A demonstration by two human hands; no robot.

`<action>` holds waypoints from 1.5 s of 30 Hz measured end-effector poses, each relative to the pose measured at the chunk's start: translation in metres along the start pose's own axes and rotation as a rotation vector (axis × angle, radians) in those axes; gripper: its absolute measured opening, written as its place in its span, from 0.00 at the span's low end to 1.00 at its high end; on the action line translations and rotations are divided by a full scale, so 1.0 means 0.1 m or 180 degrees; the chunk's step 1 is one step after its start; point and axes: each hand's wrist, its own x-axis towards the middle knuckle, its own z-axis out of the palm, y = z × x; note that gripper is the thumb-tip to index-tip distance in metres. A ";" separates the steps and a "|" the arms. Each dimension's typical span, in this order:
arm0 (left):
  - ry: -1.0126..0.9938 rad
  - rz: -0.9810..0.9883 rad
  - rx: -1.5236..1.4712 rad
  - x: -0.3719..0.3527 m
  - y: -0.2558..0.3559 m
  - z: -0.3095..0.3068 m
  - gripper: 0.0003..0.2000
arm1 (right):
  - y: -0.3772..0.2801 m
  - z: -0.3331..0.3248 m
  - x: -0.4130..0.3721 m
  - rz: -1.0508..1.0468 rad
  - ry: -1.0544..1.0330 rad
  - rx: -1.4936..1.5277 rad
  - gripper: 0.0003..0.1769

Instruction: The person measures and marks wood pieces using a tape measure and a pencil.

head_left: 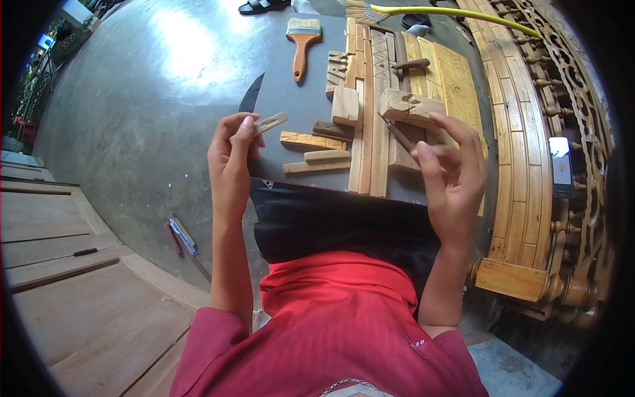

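My left hand is closed around a small pale wooden piece, pinched between thumb and fingers and sticking out to the right. A dark pointed blade rises just behind this hand at the board's edge; its lower end is hidden. My right hand pinches a slim dark tool with a thin pointed tip, angled up and left over the wooden strips. Near its fingers is a chipped wooden block. Between the hands lie a smaller wooden block and an orange-yellow wooden bar.
A paintbrush with an orange handle lies on the grey board. Yellow carved planks are at the right, beside a wooden bench with a phone. A yellow-handled broom crosses the far side. Tools lie on the floor.
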 end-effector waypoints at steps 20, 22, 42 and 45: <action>0.0134 -0.0645 -0.1495 0.01 0.03 -0.20 0.19 | -0.08 1.58 1.49 -0.0941 -0.1765 -0.2994 0.22; 0.0262 -0.0715 -0.1595 0.01 -0.02 -0.24 0.19 | 0.04 1.80 1.62 -0.0764 -0.2016 -0.3425 0.24; -0.0113 -0.0610 -0.1681 0.02 -0.01 -0.29 0.21 | -0.52 1.52 2.52 -0.0606 -0.0665 -0.1501 0.15; -0.0193 -0.0533 -0.1206 0.01 -0.03 -0.29 0.20 | -0.46 1.59 2.51 -0.0592 -0.0757 -0.2179 0.14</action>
